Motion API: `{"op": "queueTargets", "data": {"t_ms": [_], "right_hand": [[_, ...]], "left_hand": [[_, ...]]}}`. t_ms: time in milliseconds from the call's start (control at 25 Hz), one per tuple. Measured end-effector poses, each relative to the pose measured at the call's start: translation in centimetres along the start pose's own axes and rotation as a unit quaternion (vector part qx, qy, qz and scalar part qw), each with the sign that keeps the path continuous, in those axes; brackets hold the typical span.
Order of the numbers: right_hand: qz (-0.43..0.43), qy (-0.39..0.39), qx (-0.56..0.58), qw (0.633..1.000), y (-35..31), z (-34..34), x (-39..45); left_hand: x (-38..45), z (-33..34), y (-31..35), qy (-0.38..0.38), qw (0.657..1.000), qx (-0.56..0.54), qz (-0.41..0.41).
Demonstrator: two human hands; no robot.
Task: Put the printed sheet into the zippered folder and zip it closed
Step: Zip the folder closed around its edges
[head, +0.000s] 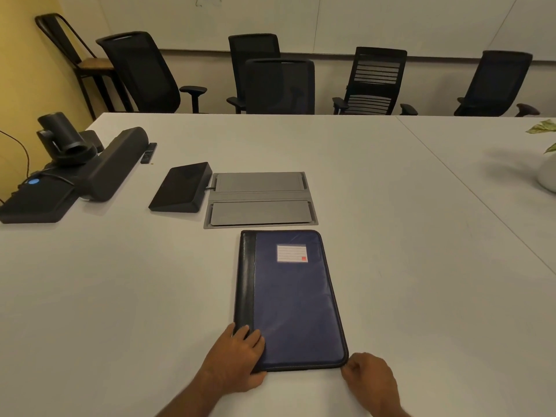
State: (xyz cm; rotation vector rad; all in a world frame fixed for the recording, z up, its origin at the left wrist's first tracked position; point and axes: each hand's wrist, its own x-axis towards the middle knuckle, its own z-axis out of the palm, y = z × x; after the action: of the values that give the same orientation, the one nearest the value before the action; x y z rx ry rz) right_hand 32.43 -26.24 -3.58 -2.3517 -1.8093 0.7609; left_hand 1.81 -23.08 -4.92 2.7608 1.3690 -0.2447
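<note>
A blue zippered folder (293, 299) with a black spine strip and a white label lies closed and flat on the white table (120, 296), straight in front of me. My left hand (236, 361) rests flat on its near left corner, fingers over the black strip. My right hand (371, 379) is at the near right corner with fingers curled against the folder's edge; whether they pinch the zipper pull cannot be made out. No printed sheet is in sight.
Behind the folder a grey cable hatch (260, 200) is set into the table, with a black tablet console (182, 188) to its left. A speaker bar (114, 164), a camera (63, 139) and a remote (149, 152) stand far left. A white plant pot (547, 176) is at the right edge; office chairs (279, 85) line the far side.
</note>
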Motion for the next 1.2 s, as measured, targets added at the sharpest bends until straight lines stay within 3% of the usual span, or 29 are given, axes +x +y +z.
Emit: {"op": "queueTargets", "data": {"t_ms": [120, 320, 680, 960, 1200], "right_hand": [[0.011, -0.018, 0.048, 0.999, 0.6, -0.2, 0.5], [0.019, -0.053, 0.124, 0.991, 1.1, -0.1, 1.1], [-0.006, -0.111, 0.090, 0.990, 1.8, -0.5, 3.1], [-0.051, -0.108, 0.033, 0.992, 2.2, -0.5, 4.4], [-0.059, -0.077, 0.062, 0.993, 3.2, -1.4, 6.9]], "left_hand": [[2.0, -2.0, 0.3, -0.022, 0.998, -0.007, 0.053], [8.7, -5.6, 4.2, -0.122, 0.985, -0.022, 0.116], [16.1, -5.5, 9.1, -0.215, 0.964, 0.063, 0.146], [16.9, -5.8, 10.0, -0.209, 0.963, 0.021, 0.167], [17.4, -6.0, 10.2, -0.202, 0.964, 0.011, 0.171]]}}
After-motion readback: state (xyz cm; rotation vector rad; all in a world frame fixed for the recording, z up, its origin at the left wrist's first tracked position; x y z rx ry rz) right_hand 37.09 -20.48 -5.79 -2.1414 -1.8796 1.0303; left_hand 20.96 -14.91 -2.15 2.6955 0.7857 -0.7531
